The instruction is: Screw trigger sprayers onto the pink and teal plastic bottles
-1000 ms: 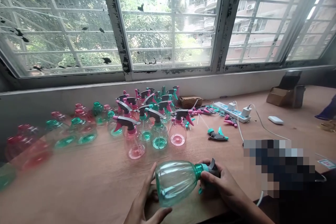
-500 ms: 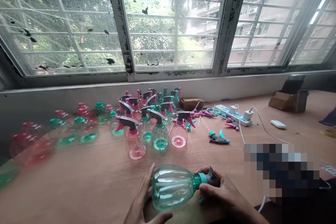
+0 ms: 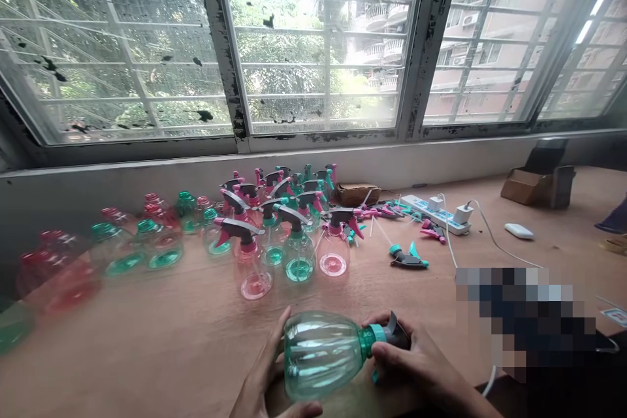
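A clear green spray bottle (image 3: 321,353) lies sideways over the near edge of the wooden table (image 3: 161,333). My left hand (image 3: 267,382) cups its body from below and behind, fingers wrapped round it. My right hand (image 3: 416,366) grips the dark spray head (image 3: 394,333) screwed at the bottle's green neck. Beyond stands a group of finished spray bottles (image 3: 281,228), pink and green, with dark trigger heads.
Open bottles without heads (image 3: 122,245) lie and stand at the left. Loose trigger heads (image 3: 409,258) lie mid-table by a white power strip (image 3: 435,214) with cables. A white mouse (image 3: 518,231) and a cardboard box (image 3: 536,186) are at the right, and a brown box (image 3: 355,192) sits under the window.
Both hands with the bottle have sunk slightly toward the near edge. The bottle has turned a little in my grip. The table's other things stay put.
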The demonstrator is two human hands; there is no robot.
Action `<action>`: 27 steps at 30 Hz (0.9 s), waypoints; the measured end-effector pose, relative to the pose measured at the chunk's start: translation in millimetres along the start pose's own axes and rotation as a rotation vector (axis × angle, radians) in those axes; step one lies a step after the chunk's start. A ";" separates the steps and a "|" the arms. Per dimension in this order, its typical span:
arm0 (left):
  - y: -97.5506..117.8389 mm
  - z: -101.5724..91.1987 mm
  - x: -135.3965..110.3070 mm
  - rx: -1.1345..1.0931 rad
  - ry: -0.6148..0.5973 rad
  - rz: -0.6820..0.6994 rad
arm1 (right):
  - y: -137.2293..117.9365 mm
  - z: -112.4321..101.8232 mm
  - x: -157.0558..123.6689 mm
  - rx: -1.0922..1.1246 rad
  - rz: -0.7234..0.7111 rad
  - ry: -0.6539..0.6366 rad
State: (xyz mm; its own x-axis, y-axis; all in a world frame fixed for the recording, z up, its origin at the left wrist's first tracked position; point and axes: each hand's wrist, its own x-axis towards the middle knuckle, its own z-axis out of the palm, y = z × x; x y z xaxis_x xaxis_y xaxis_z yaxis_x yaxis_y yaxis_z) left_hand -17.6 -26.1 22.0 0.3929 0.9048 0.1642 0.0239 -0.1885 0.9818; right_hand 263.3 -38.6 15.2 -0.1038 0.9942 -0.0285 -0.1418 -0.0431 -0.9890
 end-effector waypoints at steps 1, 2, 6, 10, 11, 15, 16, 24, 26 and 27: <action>0.3 -0.1 0.4 -0.001 -0.013 0.004 | 0.7 0.0 0.4 0.007 0.000 0.010; -0.7 0.0 0.6 -0.005 -0.020 0.004 | 1.6 -0.2 0.7 0.018 -0.002 0.023; -9.0 2.1 -0.6 -0.082 -0.021 -0.054 | 4.4 -2.0 1.2 0.040 -0.002 0.041; -6.2 6.7 -2.9 -0.200 0.014 -0.116 | 3.7 -2.3 0.8 0.063 0.002 0.014; -3.9 7.3 -3.1 -0.205 0.014 -0.133 | 3.8 -2.1 0.9 0.068 -0.008 0.013; 1.0 4.8 -2.2 -0.108 0.011 -0.139 | 7.8 -2.7 3.2 0.096 0.001 0.018; 0.0 3.3 -1.8 -0.070 0.000 -0.121 | 9.5 -3.3 3.9 0.108 0.013 0.023; -20.9 -0.2 -4.6 -0.122 -0.010 -0.089 | 12.6 -3.2 3.8 0.103 0.015 0.016; -21.1 -0.7 -5.2 -0.151 -0.028 -0.104 | 11.7 -1.9 3.2 0.112 0.011 0.014; -19.9 -1.2 -5.3 -0.142 -0.041 -0.105 | 11.8 -1.4 3.1 0.119 0.009 0.016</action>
State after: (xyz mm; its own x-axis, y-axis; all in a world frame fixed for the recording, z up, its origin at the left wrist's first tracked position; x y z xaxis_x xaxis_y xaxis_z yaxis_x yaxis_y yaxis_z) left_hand -21.2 -26.7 1.8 0.4326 0.8997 0.0591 -0.0621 -0.0356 0.9974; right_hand 262.6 -35.9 3.2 -0.0901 0.9951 -0.0403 -0.2574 -0.0623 -0.9643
